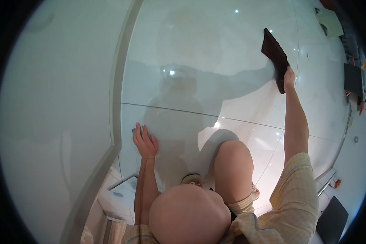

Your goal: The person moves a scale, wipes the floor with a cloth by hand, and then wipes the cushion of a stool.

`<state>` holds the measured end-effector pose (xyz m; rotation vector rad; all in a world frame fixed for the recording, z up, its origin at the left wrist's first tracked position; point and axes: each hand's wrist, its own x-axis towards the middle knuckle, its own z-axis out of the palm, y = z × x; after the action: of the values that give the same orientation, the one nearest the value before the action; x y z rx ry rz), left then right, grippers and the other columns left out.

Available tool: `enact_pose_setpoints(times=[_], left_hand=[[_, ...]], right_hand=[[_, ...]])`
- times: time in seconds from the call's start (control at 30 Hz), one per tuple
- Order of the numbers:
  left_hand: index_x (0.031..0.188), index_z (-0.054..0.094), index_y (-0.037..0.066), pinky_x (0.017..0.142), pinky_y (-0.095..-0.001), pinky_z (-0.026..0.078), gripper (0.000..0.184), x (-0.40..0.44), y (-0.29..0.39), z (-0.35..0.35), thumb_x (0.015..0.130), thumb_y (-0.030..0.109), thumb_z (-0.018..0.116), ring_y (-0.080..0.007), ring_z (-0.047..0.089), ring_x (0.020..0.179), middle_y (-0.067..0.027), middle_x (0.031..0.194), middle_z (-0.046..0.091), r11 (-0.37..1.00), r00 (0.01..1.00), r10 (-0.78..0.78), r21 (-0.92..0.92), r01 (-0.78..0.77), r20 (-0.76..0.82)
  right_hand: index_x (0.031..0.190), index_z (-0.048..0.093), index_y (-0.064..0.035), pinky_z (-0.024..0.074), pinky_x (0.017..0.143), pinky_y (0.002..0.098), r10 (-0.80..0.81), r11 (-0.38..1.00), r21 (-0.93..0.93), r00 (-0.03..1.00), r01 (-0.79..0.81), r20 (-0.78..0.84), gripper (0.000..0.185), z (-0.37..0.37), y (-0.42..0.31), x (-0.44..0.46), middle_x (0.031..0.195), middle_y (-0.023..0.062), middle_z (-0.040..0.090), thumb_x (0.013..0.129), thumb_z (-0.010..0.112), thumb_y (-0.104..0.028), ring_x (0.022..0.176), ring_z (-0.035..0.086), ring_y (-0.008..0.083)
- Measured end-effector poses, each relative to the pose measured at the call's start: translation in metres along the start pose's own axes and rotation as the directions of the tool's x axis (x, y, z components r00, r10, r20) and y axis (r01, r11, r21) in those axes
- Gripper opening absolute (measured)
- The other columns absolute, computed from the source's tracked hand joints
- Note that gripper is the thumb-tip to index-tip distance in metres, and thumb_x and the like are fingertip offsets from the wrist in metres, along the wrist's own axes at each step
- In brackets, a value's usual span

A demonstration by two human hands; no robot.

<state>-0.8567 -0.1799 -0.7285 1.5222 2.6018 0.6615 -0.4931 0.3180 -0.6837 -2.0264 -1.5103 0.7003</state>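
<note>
On the right, my right hand point(289, 79) is closed on a dark brown cloth point(275, 52), which lies spread on the glossy white tiled floor point(199, 93). At the left my left hand point(144, 142) rests on the floor with its fingers apart and nothing in it. It is near the grey base edge of a large pale panel point(61, 101). My bent knees point(234, 171) are at the bottom, between my two arms.
A white box-like object with a dark slot point(124, 195) lies at lower left. Dark flat panels point(332, 219) and a pale green item point(330, 22) are along the right side. A slipper point(191, 178) shows by my knees.
</note>
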Motion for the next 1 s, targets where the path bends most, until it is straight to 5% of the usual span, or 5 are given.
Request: enact_pose_setpoints(times=[0.13, 0.5, 0.8, 0.93, 1.0], left_hand=[[0.114, 0.044, -0.005, 0.097, -0.0488, 0.028, 0.041, -0.001, 0.0, 0.0, 0.077, 0.011, 0.051, -0.0391, 0.034, 0.114, -0.0237, 0.128, 0.035, 1.0, 1.0, -0.029, 0.003, 0.029, 0.011], [0.115, 0.043, -0.004, 0.097, -0.0473, 0.028, 0.045, 0.0, 0.001, 0.001, 0.074, 0.011, 0.052, -0.0373, 0.035, 0.114, -0.0218, 0.128, 0.035, 1.0, 1.0, -0.017, -0.01, 0.017, -0.001], [0.114, 0.044, -0.005, 0.097, -0.0479, 0.028, 0.042, 0.0, -0.001, -0.001, 0.075, 0.01, 0.051, -0.0376, 0.035, 0.114, -0.0208, 0.128, 0.035, 0.999, 1.0, -0.01, -0.038, 0.01, -0.008], [0.113, 0.045, -0.004, 0.097, -0.0478, 0.028, 0.041, 0.002, 0.002, -0.001, 0.075, 0.01, 0.05, -0.0379, 0.035, 0.114, -0.0206, 0.128, 0.035, 0.999, 1.0, -0.031, -0.042, 0.031, 0.003], [0.114, 0.044, -0.006, 0.098, -0.0475, 0.025, 0.04, 0.004, 0.005, -0.002, 0.077, 0.008, 0.048, -0.0384, 0.034, 0.114, -0.0221, 0.129, 0.035, 0.997, 0.999, -0.042, -0.072, 0.043, 0.012]], right_hand=[[0.087, 0.057, 0.0068, 0.0411, 0.074, 0.0402, -0.217, 0.955, 0.153, 0.95, 0.254, -0.222, 0.037, 0.033, -0.064, -0.047, 0.088, 0.0239, 0.059, 0.086, 0.037, -0.024, 0.081, 0.056, 0.0326], [0.139, 0.011, -0.0252, 0.003, 0.096, 0.0671, -0.549, 0.71, -0.061, 0.606, 0.702, 0.576, 0.065, 0.261, -0.201, -0.201, 0.144, 0.011, 0.012, 0.081, 0.034, -0.044, 0.127, 0.026, 0.0329], [0.128, 0.041, -0.0243, 0.018, 0.101, 0.0563, -0.678, -0.163, 0.568, -0.51, 0.807, 0.53, 0.053, 0.196, -0.116, -0.348, 0.138, 0.0045, 0.031, 0.076, 0.05, -0.03, 0.121, 0.034, 0.0291], [0.126, 0.042, -0.0296, 0.014, 0.103, 0.0546, -0.528, -0.036, 0.476, -0.421, 0.879, 0.737, 0.054, 0.125, -0.078, -0.288, 0.096, 0.002, 0.058, 0.074, 0.054, -0.031, 0.124, 0.029, 0.0297], [0.128, 0.04, -0.0194, 0.0225, 0.097, 0.0529, -0.672, 0.195, -0.047, 0.168, 0.98, 0.721, 0.059, 0.083, -0.031, -0.24, 0.113, 0.0097, 0.05, 0.071, 0.056, -0.027, 0.123, 0.027, 0.0347]])
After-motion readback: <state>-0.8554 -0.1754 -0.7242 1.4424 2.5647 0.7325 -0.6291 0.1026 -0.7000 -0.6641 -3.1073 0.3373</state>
